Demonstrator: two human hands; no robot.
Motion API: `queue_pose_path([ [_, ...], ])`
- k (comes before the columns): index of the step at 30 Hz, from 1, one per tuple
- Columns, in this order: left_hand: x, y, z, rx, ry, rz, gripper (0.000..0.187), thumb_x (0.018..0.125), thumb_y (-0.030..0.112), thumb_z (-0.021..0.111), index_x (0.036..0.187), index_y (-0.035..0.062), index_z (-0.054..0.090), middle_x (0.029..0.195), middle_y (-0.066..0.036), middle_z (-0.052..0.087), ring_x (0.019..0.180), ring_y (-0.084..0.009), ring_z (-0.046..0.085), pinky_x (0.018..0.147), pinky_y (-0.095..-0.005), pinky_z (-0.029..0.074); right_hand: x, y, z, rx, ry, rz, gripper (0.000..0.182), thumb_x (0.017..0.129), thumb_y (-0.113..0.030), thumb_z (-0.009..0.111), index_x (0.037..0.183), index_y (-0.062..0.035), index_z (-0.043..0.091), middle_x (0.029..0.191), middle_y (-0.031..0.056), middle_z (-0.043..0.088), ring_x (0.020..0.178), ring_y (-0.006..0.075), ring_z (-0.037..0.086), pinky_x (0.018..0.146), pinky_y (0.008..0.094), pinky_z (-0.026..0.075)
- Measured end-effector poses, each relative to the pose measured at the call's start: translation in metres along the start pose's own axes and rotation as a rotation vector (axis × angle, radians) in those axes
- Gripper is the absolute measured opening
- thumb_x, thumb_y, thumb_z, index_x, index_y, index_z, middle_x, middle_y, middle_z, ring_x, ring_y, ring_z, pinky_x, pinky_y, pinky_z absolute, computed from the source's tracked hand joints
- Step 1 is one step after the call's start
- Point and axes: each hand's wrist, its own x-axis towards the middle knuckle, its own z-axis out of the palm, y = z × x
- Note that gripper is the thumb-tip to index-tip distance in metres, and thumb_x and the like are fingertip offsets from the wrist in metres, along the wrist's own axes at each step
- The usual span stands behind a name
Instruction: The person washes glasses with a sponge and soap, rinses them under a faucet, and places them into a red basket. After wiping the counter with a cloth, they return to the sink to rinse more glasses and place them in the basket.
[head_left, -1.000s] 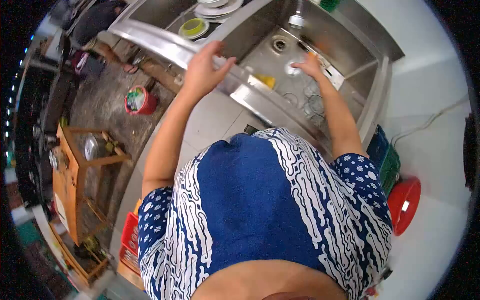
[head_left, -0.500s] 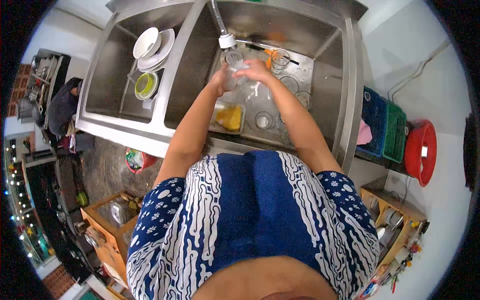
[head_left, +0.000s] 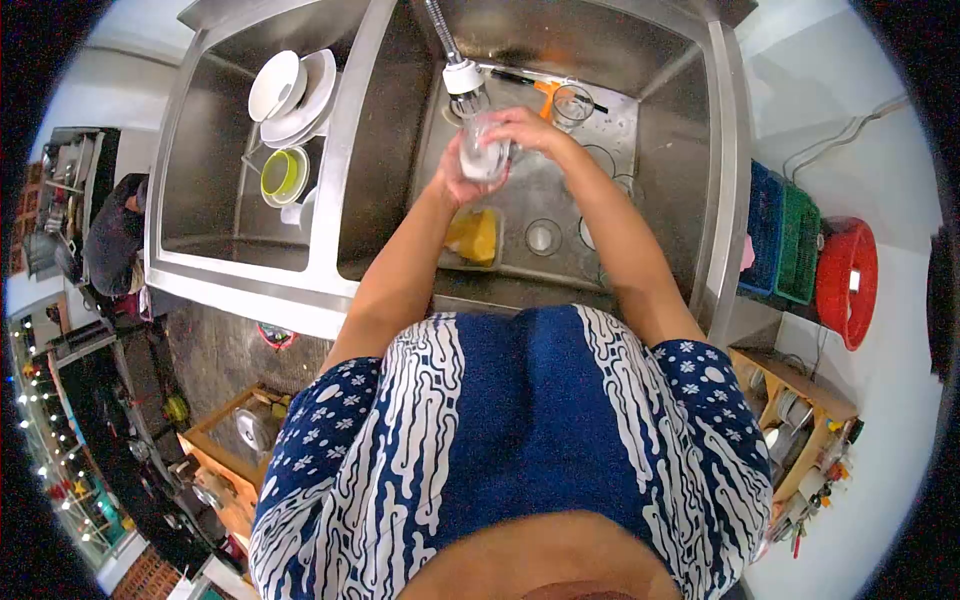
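Both my hands hold a clear drinking glass [head_left: 482, 158] just below the tap [head_left: 462, 80] in the right basin. My left hand [head_left: 462, 182] wraps around its lower left side. Fingers of my right hand [head_left: 525, 130] grip it from the upper right. Whitish water or foam shows in the glass. Below my left hand, a yellow sponge or cloth [head_left: 474, 236] lies in a shallow tray. More clear glasses stand on the basin floor, among them one glass [head_left: 543, 237] near my right forearm and another glass [head_left: 573, 104] beyond my right hand.
White plates [head_left: 312, 95], a bowl [head_left: 277, 86] and a green bowl [head_left: 281, 174] sit in the left basin. Orange and black utensils [head_left: 545, 88] lie at the right basin's back. Blue, green and red baskets [head_left: 846, 284] stand to the right. Another person [head_left: 115, 237] is at far left.
The glass and both hands have come slightly toward me and to the right, a little out from under the tap. The glass now shows more plainly between my hands.
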Motion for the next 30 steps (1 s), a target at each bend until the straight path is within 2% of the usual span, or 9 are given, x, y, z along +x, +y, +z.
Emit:
queue_pose_path([
  [3,0.002,0.01,0.014,0.005,0.041,-0.03,0.047,0.072,0.055,0.038,0.097,0.0164,0.046,0.09,-0.008,0.052,0.075,-0.0238,0.051,0.06,-0.0358,0.044,-0.005,-0.006,0.001,-0.021,0.053,0.122,0.043,0.061,-0.039,0.061,0.093,-0.0101,0.057,0.091,0.0103,0.057,0.087,0.0233,0.053,0.081,0.0304,0.037],
  [5,-0.001,0.012,0.012,0.137,0.12,0.001,0.049,0.07,0.056,0.041,0.098,0.017,0.046,0.089,-0.006,0.052,0.075,-0.0231,0.051,0.061,-0.0377,0.044,-0.01,-0.008,0.023,-0.7,0.45,-0.375,0.033,0.067,-0.037,0.057,0.087,-0.0117,0.06,0.09,0.0095,0.057,0.086,0.0252,0.053,0.084,0.0336,0.034],
  [10,-0.004,0.007,0.002,0.177,0.185,0.196,0.04,0.076,0.043,0.038,0.099,0.0123,0.047,0.092,-0.006,0.051,0.082,-0.0205,0.049,0.067,-0.033,0.042,-0.026,-0.036,0.02,-0.443,0.066,-0.171,0.031,0.069,-0.037,0.054,0.088,-0.013,0.059,0.092,0.0104,0.056,0.085,0.0252,0.053,0.084,0.0338,0.033],
  [12,-0.012,0.003,0.018,0.286,0.31,0.274,0.033,0.078,0.031,0.04,0.099,0.0079,0.048,0.093,-0.007,0.051,0.083,-0.0191,0.049,0.068,-0.0315,0.042,-0.03,-0.058,0.024,-0.473,-0.112,0.359,0.035,0.071,-0.037,0.054,0.094,-0.0114,0.057,0.094,0.0098,0.055,0.086,0.0221,0.052,0.084,0.0308,0.034],
  [18,-0.022,0.008,0.007,0.58,0.457,0.548,0.026,0.075,0.018,0.05,0.096,0.0029,0.049,0.092,-0.006,0.052,0.083,-0.0166,0.049,0.072,-0.0324,0.041,-0.027,-0.016,0.064,0.371,0.169,0.077,0.041,0.071,-0.036,0.054,0.092,-0.0008,0.056,0.089,0.006,0.057,0.083,0.0159,0.051,0.074,0.026,0.038],
  [22,-0.029,0.009,0.006,0.243,0.279,0.647,0.024,0.074,0.018,0.052,0.095,0.0044,0.05,0.092,-0.005,0.052,0.085,-0.0158,0.048,0.074,-0.0305,0.04,-0.024,-0.013,0.058,0.538,-0.097,0.022,0.039,0.072,-0.033,0.054,0.094,0.0001,0.055,0.09,0.0057,0.056,0.085,0.0164,0.05,0.072,0.0273,0.039],
  [25,-0.025,0.0,0.009,0.345,0.245,0.32,0.039,0.079,0.031,0.039,0.106,0.0046,0.043,0.101,-0.007,0.048,0.089,-0.0223,0.047,0.079,-0.0346,0.037,-0.014,-0.011,0.057,0.53,0.268,0.226,0.03,0.071,-0.025,0.057,0.089,-0.001,0.056,0.093,0.0067,0.056,0.087,0.014,0.051,0.077,0.0253,0.037],
  [27,-0.019,-0.002,-0.001,0.471,0.391,0.252,0.044,0.08,0.037,0.032,0.107,0.0033,0.04,0.101,-0.012,0.048,0.09,-0.026,0.047,0.08,-0.0404,0.037,-0.011,-0.005,0.049,0.029,-0.062,-0.03,0.024,0.069,-0.021,0.059,0.082,-0.0022,0.058,0.085,0.0055,0.058,0.08,0.0121,0.053,0.071,0.026,0.04],
  [30,-0.012,0.004,-0.015,0.111,0.21,-0.063,0.049,0.08,0.04,0.028,0.109,0.0015,0.037,0.103,-0.016,0.046,0.092,-0.0309,0.047,0.08,-0.0463,0.038,-0.017,-0.021,0.023,-0.207,-0.211,-0.054,0.02,0.066,-0.021,0.06,0.077,-0.0041,0.059,0.075,0.0046,0.059,0.071,0.0114,0.054,0.065,0.0271,0.042],
])
